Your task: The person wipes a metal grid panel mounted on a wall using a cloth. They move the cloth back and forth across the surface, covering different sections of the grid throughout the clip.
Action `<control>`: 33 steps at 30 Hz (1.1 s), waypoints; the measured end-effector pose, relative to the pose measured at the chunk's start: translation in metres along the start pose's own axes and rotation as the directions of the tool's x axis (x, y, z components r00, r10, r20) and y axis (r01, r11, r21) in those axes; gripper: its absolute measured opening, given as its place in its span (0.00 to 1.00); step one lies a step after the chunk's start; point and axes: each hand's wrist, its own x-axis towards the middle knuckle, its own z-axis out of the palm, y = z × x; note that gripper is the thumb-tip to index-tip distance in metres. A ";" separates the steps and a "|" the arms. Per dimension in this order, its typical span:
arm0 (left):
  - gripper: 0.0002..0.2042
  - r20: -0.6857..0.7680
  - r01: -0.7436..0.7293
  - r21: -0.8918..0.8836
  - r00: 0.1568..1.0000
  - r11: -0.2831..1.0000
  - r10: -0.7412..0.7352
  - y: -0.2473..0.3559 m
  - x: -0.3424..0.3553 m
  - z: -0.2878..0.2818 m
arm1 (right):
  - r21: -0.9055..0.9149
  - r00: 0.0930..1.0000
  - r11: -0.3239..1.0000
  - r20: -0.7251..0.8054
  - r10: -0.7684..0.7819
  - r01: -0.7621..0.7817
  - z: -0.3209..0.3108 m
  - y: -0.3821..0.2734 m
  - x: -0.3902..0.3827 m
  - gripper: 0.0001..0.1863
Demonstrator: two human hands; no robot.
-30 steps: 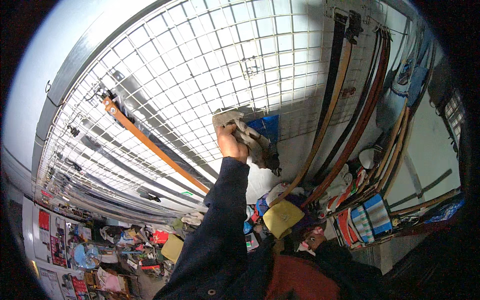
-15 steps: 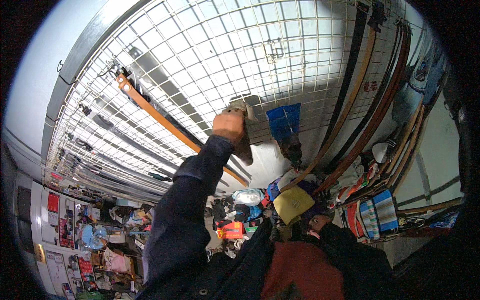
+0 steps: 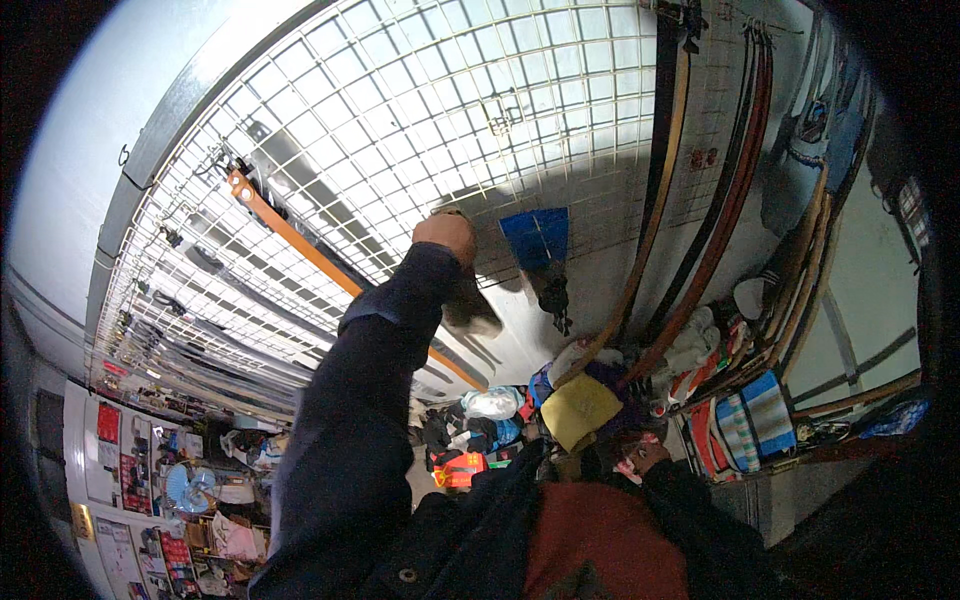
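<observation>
My left hand (image 3: 445, 238) is raised against a white wire grid (image 3: 370, 120), its fingers curled closed. Only an edge of what it holds shows now. Half a second ago a crumpled greyish-beige cloth stuck out of it. Just below the wrist is a blurred brown-grey patch; I cannot tell whether it is cloth or shadow. Low on the right, my right hand (image 3: 650, 457) is curled beside a pinkish-red thing (image 3: 628, 466) too small to make out. A yellow square cloth-like piece (image 3: 580, 412) lies left of that hand.
An orange-brown belt (image 3: 300, 238) and several dark belts hang on the grid's left. More belts (image 3: 715, 230) hang on the right. A blue rectangular piece (image 3: 537, 238) hangs near my left hand. Below lie mixed goods, a red box (image 3: 460, 468), striped fabric (image 3: 752, 422) and a blue fan (image 3: 190, 487).
My left hand has shifted slightly left along the grid, and the cloth in it has dropped mostly out of sight. The view has turned a little, so the hanging belts appear farther left.
</observation>
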 end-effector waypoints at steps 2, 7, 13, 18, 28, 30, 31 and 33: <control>0.09 -0.060 0.029 -0.232 0.997 0.972 -0.044 -0.014 0.007 0.016 | 0.393 0.960 0.913 0.194 -0.201 0.112 0.007 0.030 0.011 0.34; 0.08 -0.297 -0.216 -0.691 0.955 0.690 0.002 -0.046 0.003 0.053 | 0.934 0.348 0.132 0.251 -0.903 -0.332 0.022 0.059 0.051 0.34; 0.11 0.238 -0.231 -0.688 0.824 -0.688 -0.514 0.028 -0.019 0.073 | 0.887 0.220 0.150 0.267 -0.938 -0.437 0.014 0.023 0.046 0.31; 0.18 0.183 -0.341 -0.566 0.836 -0.751 -0.517 0.047 -0.048 0.067 | 0.413 0.927 0.891 0.373 0.024 -0.189 -0.014 0.009 -0.001 0.28; 0.11 -0.462 -0.192 -0.863 0.675 0.467 -0.576 0.061 -0.045 0.057 | -0.175 0.980 0.966 -0.079 0.180 -0.191 -0.032 -0.019 -0.029 0.27; 0.09 -0.481 -0.101 -0.788 0.716 0.607 -0.505 0.064 -0.031 0.052 | -0.186 0.982 0.965 -0.078 0.174 -0.186 -0.037 -0.021 -0.029 0.27; 0.09 -0.526 -0.082 -0.729 0.702 0.680 -0.480 0.066 -0.025 0.051 | -0.192 0.982 0.964 -0.077 0.172 -0.184 -0.039 -0.021 -0.029 0.27; 0.10 -0.449 0.050 -0.586 0.811 0.809 -0.375 0.072 -0.018 0.050 | -0.204 0.983 0.962 -0.067 0.173 -0.183 -0.043 -0.022 -0.029 0.27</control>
